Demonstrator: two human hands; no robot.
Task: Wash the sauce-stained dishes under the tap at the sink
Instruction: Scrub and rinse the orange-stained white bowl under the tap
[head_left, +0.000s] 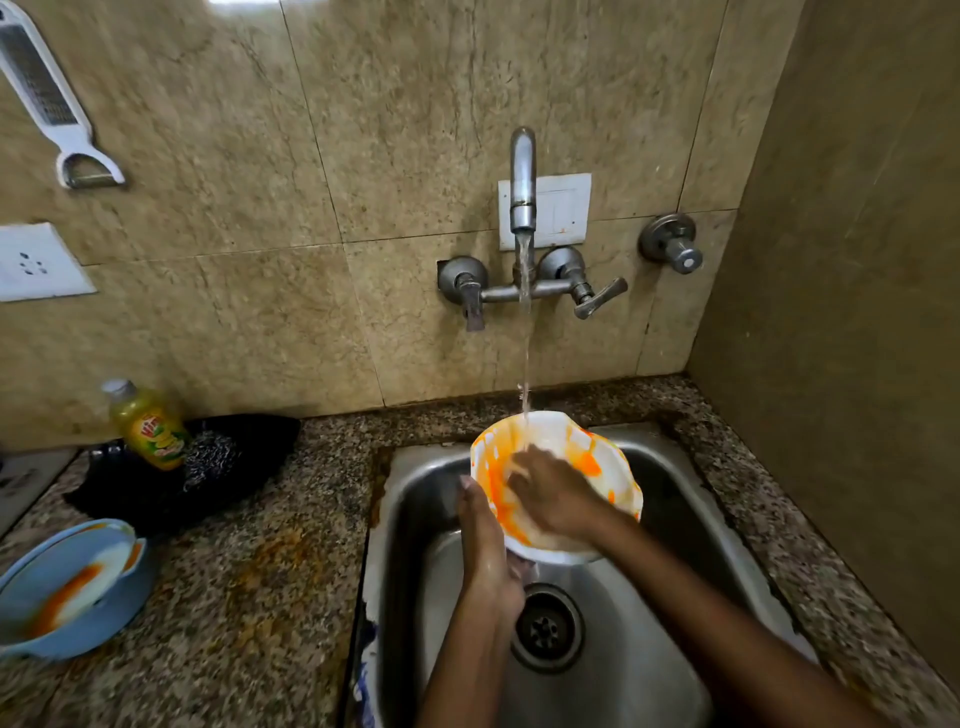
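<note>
A white bowl (592, 447) smeared with orange sauce is tilted over the steel sink (670, 519). Water runs from the wall tap (522, 182) into it. My left hand (485, 551) grips the bowl's left rim from below. Inside the bowl, my right hand (556, 493) lies flat against the stained surface, fingers spread. On the counter at the left sits a blue bowl (124, 582) with a sauce-stained white dish (88, 587) inside it.
A dish-soap bottle (150, 426) stands at the back left beside a black cloth (244, 467) with a steel scrubber (208, 462). The sink drain (545, 629) is below the bowl. A side wall (857, 312) closes the right. A grater (47, 98) hangs on the tiles.
</note>
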